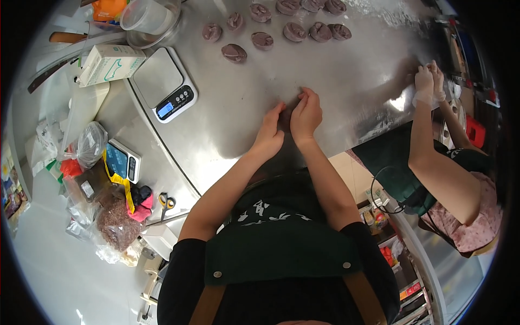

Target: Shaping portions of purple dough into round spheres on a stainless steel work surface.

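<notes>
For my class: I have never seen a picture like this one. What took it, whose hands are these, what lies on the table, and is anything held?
A wide fisheye camera worn on a person's head took it, looking down, so straight edges bend. The two bare forearms from below are the wearer's: left hand and right hand meet over a small dark piece on the shiny steel table; what it is and whether it is gripped cannot be told. Farther off lie rows of purple-brown dough pieces. To the left stand a white digital kitchen scale, a white and green carton and a clear plastic cup. At the right, another person's gloved hands work on the same table.
</notes>
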The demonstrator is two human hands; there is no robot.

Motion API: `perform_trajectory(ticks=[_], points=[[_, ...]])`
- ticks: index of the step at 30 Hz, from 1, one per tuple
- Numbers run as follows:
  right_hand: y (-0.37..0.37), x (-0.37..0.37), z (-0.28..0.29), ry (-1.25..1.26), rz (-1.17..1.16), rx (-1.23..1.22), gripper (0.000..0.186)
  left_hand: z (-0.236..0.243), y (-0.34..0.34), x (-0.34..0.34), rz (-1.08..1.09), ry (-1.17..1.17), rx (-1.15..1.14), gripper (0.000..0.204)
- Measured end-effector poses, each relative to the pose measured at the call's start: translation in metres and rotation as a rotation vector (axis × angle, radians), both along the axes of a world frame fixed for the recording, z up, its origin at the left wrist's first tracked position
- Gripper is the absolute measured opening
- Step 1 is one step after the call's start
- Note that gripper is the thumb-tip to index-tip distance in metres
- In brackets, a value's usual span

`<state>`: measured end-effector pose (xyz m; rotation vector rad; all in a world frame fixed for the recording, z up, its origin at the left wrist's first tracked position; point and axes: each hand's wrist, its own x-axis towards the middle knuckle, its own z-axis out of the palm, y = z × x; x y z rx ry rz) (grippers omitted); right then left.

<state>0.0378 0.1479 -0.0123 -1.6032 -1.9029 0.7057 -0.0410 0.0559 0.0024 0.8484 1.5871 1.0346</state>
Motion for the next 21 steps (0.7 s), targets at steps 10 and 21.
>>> perform_trajectory(ticks=[10, 21], points=[[-0.013, 0.016, -0.008, -0.012, 0.063, 0.082, 0.019, 0.020, -0.030, 0.026, 0.030, 0.127, 0.081, 0.073], [-0.022, 0.020, 0.000, 0.045, 0.039, 0.088, 0.020, 0.025, -0.044, 0.044, 0.009, 0.133, 0.084, 0.074]])
